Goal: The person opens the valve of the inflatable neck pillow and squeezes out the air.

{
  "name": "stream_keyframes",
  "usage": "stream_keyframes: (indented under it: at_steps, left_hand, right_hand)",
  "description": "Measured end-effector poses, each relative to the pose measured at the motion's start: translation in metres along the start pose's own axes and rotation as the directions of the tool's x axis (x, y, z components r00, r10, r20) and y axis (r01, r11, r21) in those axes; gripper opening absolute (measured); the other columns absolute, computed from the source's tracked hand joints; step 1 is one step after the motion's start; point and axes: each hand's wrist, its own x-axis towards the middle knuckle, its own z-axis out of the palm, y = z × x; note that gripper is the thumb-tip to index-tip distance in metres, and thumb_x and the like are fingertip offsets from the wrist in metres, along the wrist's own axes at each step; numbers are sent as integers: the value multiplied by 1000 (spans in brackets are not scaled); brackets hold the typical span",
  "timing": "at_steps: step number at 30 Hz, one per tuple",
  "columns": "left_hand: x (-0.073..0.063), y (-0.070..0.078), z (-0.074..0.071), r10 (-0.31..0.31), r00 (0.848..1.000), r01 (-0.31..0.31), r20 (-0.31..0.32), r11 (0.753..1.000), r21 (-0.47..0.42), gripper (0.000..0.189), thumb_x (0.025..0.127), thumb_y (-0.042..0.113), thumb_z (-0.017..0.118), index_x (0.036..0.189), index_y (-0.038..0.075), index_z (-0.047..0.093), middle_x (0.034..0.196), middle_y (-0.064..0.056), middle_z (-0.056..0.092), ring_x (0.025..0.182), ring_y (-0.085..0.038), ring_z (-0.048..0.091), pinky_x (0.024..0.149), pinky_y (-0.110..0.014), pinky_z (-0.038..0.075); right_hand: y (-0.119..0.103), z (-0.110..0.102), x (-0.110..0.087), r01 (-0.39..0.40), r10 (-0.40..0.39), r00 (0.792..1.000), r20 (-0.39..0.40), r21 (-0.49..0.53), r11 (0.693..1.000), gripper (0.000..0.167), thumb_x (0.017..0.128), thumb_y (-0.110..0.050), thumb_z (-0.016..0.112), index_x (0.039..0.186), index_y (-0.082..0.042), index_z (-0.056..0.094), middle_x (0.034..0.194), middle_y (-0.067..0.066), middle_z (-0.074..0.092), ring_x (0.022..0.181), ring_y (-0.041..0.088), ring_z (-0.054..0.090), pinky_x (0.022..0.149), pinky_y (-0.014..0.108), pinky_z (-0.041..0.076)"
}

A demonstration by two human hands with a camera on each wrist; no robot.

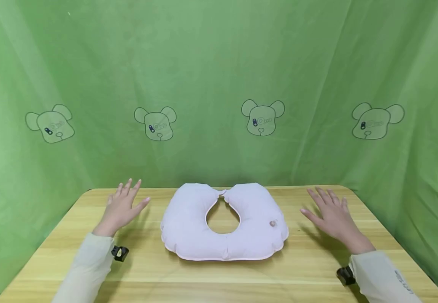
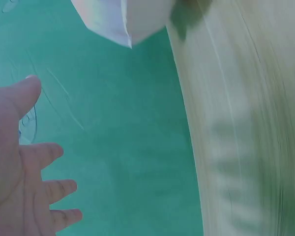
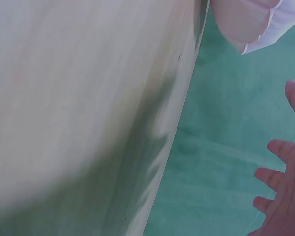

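Head view: spread hands [image 1: 120, 210] [image 1: 334, 219] flank white neck pillow [image 1: 223, 245] on wooden table [image 1: 219, 284]; green bear-print curtain [image 1: 207, 63] behind

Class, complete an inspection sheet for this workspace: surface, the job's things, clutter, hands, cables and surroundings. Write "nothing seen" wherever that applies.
Surface: light wood-grain table, with shadows on it.
Job's things: one pale, puffed-up U-shaped pillow lying on the table, its two ends toward the far edge.
Clutter: nothing seen.
Hands: left hand and right hand open, fingers spread, one on each side of the pillow, neither touching it; a small black device at each wrist.
Cables: nothing seen.
Surroundings: green curtain with bear-head outlines.
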Motion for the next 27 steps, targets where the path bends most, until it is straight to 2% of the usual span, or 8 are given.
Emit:
stream_keyframes:
  at_steps: [6, 12, 18, 27]
  left_hand:
    - [1, 17, 5, 65, 997, -67, -36, 996, -51, 73, 95, 52, 44, 149, 7, 24, 153, -25, 15, 137, -51, 10, 105, -69, 6]
    - [1, 41, 8, 139, 988, -145, -66, 985, -98, 73, 94, 52, 47, 149, 9, 26, 153, -22, 19, 138, -47, 14, 109, -63, 9]
    - [-1, 69, 11, 228, 970, -236, -80, 963, -128, 72, 93, 48, 51, 149, 11, 25, 153, -18, 22, 139, -43, 18, 111, -59, 11]
    - [-4, 110, 20, 321, 942, -333, -96, 928, -167, 72, 90, 44, 58, 148, 11, 29, 153, -15, 25, 138, -40, 23, 110, -59, 17]
  right_hand:
    - [-11, -2, 1, 29, -29, 1000, -9, 50, 998, 74, 93, -49, 50, 149, -8, 25, 149, 30, 21, 134, 55, 11, 99, 75, -3]
    - [-18, -2, 0, 60, -59, 998, -23, 78, 995, 72, 93, -46, 51, 147, -5, 28, 149, 30, 22, 133, 55, 13, 101, 73, -1]
    - [-28, -3, 0, 109, -104, 994, -45, 132, 985, 70, 94, -41, 53, 147, -5, 28, 149, 29, 24, 133, 55, 16, 105, 69, 0]
    - [-37, -1, -2, 174, -163, 984, -76, 178, 969, 67, 92, -36, 58, 146, -6, 32, 148, 26, 29, 133, 52, 20, 106, 68, 9]
